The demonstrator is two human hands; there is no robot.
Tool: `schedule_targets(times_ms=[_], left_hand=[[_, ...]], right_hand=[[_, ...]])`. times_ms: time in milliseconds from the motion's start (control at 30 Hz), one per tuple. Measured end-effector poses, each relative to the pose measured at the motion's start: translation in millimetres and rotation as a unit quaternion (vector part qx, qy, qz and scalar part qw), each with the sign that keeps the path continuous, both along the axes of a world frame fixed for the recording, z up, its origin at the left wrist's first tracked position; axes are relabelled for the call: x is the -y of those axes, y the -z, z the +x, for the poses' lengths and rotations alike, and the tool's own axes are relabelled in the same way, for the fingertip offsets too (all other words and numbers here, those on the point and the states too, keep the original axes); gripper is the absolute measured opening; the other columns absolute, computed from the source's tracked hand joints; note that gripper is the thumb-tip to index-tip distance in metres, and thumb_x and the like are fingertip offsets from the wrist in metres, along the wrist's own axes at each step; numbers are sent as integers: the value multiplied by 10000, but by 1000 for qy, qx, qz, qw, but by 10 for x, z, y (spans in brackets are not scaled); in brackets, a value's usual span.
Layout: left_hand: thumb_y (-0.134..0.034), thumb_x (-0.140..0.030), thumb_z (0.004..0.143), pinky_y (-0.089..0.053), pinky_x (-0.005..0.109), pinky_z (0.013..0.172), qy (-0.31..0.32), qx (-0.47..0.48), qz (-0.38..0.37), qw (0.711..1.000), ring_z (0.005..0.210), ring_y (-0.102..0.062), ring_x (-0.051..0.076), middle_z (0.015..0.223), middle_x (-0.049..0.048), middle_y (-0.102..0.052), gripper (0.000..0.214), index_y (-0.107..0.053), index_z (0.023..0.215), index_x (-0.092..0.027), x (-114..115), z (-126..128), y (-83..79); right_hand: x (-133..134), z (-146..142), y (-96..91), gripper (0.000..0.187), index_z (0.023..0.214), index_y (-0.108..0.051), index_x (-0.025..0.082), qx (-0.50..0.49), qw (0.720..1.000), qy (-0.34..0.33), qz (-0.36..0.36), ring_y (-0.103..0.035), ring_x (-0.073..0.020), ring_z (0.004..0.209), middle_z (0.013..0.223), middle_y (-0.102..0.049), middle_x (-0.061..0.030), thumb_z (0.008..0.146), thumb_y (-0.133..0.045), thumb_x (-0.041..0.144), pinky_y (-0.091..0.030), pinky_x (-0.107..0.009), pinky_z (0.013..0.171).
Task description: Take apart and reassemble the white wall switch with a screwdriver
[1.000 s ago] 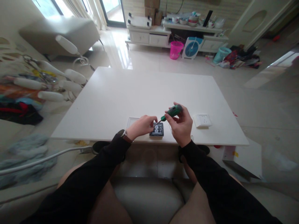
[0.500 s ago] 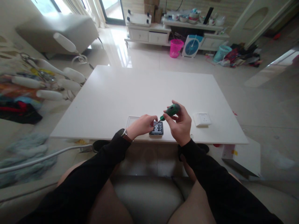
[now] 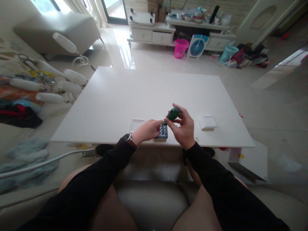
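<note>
A dark socket module (image 3: pixel 162 132) lies near the front edge of the white table (image 3: pixel 149 96). My left hand (image 3: pixel 146 130) is closed on its left side and holds it down. My right hand (image 3: pixel 183 126) grips a green-handled screwdriver (image 3: pixel 172 114), tilted so that its tip points down-left onto the module. A white cover frame (image 3: pixel 136 125) lies flat just left of my left hand. A white wall socket (image 3: pixel 207 122) rests on the table to the right of my right hand.
A white rack with padded arms (image 3: pixel 60 86) stands at the table's left. Far back are a low white cabinet (image 3: pixel 154 37), a pink basket (image 3: pixel 181 48) and a blue fan (image 3: pixel 198 48). A white board (image 3: pixel 250 160) lies on the floor at right.
My right hand and the screwdriver have shifted slightly left and closer over the module. My left hand stays on the module. The view has tilted a little.
</note>
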State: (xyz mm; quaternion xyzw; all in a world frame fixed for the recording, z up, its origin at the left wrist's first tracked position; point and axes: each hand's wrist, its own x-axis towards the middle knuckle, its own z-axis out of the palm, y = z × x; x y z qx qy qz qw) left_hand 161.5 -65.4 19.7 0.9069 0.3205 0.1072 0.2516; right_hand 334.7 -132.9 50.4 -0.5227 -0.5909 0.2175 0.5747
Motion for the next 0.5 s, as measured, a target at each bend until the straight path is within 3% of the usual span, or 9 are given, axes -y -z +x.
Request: schedule_targets(times_ms=[500], left_hand=[[-629, -86, 802, -492, 291, 715, 8, 27, -17, 999, 796, -717, 207, 833, 33, -761, 130, -636, 880, -191, -3, 57, 90]], right_hand=[[-22, -4, -8, 558, 1410, -622, 327, 14, 1000, 11, 21, -694, -192, 949, 1201, -702, -45, 875, -778, 352, -691, -334, 718]])
